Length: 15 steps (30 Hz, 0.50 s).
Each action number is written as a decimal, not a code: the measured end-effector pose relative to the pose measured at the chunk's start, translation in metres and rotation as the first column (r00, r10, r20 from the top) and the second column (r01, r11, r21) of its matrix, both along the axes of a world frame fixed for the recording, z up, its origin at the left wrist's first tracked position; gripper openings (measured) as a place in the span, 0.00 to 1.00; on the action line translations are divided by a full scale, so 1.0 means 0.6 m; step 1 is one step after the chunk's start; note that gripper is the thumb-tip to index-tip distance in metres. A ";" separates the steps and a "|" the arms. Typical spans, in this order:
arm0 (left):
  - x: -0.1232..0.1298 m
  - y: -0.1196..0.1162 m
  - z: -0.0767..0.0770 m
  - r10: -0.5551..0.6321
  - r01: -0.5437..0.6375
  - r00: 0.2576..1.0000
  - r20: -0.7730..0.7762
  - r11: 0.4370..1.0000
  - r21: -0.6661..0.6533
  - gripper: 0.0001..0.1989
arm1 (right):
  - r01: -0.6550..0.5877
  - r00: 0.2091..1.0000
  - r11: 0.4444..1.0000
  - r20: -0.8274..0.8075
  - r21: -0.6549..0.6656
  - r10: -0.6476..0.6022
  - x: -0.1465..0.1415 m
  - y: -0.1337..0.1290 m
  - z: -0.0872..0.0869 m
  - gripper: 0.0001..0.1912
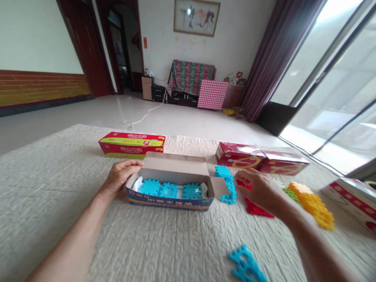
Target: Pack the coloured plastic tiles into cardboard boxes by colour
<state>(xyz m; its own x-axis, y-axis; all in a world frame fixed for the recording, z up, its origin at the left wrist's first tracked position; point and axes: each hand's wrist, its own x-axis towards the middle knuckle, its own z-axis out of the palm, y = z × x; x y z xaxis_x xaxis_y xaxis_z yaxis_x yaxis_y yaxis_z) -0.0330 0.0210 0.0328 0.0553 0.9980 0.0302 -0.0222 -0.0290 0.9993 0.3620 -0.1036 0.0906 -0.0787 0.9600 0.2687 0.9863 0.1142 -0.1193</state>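
Note:
An open cardboard box [170, 204] with a dark blue front stands on the mat, its lid flap [176, 162] folded back. Inside lie several blue interlocking puzzle pieces [169, 190] and some white lining. At the box's left end my left hand [122, 176] is closed on its edge. My right hand [254, 184] is over the red puzzle pieces [258, 207], fingers curled down; whether they hold anything is hidden. Just left of that hand, more blue pieces [223, 172] lie beside the box's side flap [219, 187]. A loose blue piece [246, 264] rests nearer me.
Behind the open box is a red and green box [132, 145]. Two dark red boxes [241, 154] stand at the back right. Yellow pieces [313, 205] and green pieces [292, 195] lie right of my forearm, with a white and red box [352, 201] beyond.

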 end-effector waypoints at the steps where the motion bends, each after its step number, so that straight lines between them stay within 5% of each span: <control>1: -0.002 0.000 -0.001 0.004 -0.003 1.000 0.012 1.000 -0.015 0.12 | 0.007 1.000 0.998 0.020 -0.056 -0.006 0.001 -0.002 -0.010 0.10; 9: -0.003 0.001 -0.008 -0.003 0.003 1.000 0.007 1.000 -0.023 0.15 | 0.057 0.995 0.974 0.089 -0.220 -0.038 -0.038 -0.012 -0.051 0.22; 15: 0.001 -0.002 -0.005 -0.001 0.002 1.000 0.021 1.000 -0.031 0.14 | 0.060 0.992 0.969 0.123 -0.239 -0.031 -0.040 -0.012 -0.069 0.16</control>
<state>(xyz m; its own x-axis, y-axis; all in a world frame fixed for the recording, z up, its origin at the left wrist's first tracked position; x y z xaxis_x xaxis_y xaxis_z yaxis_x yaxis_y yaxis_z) -0.0327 0.0200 0.0295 0.0567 0.9984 0.0001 -0.0433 0.0024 0.9991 0.3378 -0.1106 0.0491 -0.0503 0.9985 0.0199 0.9985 0.0507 -0.0212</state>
